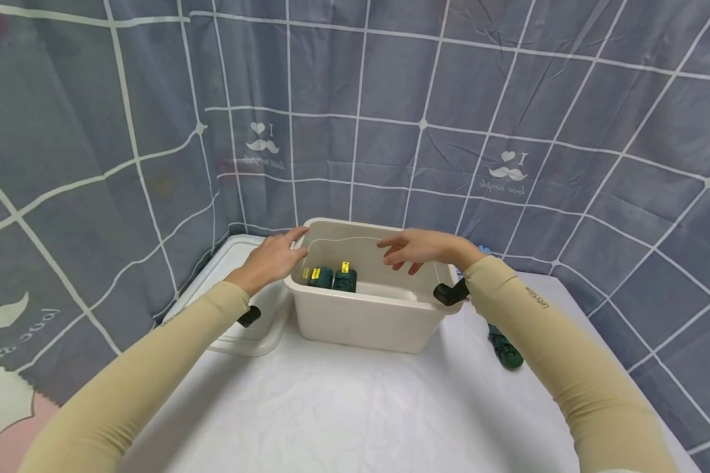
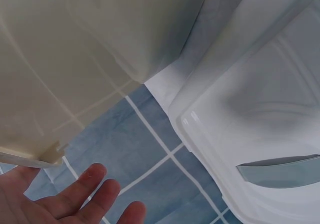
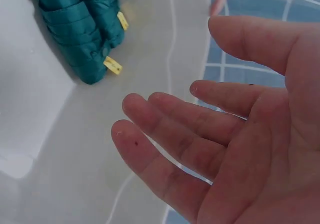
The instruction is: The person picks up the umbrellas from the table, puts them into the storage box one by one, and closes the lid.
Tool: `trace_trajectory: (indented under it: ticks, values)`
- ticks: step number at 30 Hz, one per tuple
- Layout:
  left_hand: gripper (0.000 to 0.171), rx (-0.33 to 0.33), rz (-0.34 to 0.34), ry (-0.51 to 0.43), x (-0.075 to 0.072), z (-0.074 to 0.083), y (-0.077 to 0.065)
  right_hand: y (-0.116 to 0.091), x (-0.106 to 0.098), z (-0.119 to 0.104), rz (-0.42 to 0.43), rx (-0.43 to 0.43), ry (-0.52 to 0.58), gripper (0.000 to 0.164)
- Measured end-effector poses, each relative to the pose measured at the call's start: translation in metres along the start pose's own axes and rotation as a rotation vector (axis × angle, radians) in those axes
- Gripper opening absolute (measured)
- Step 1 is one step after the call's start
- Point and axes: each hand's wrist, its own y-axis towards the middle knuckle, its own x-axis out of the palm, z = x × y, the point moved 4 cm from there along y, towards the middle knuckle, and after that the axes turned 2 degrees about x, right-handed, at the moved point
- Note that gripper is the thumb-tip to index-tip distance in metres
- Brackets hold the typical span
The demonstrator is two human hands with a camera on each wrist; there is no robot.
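Observation:
A cream plastic storage bin (image 1: 361,322) stands on the white-covered table. Inside, at its left end, lie two dark teal rolled bundles (image 1: 346,282) with yellow tags, resembling folded umbrellas; the right wrist view shows their wrapped, banded fabric (image 3: 70,33). My left hand (image 1: 272,259) is at the bin's left rim, thumb by the edge; its other fingers (image 2: 85,184) are extended and loosely spread outside the wall. Over the right half of the bin hovers my right hand (image 1: 417,248), palm down, fingers (image 3: 170,134) slightly bent with nothing in them.
A white lid (image 2: 270,114) lies left of the bin, partly behind my left forearm. Right of the bin, another dark green rolled bundle (image 1: 505,348) lies on the table, partly hidden by my right sleeve. A grey checked curtain (image 1: 390,85) hangs behind.

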Motion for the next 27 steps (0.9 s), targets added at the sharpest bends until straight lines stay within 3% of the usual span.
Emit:
trace_trajectory:
  ticks: [12, 27]
  values:
    - [0.060, 0.000, -0.002, -0.007, 0.000, -0.001, 0.002, -0.048, -0.022, 0.033, 0.132, -0.033, 0.103, 0.062]
    - [0.061, 0.011, -0.005, -0.017, 0.002, -0.003, 0.003, -0.080, -0.036, 0.065, 0.215, -0.004, 0.182, 0.072]
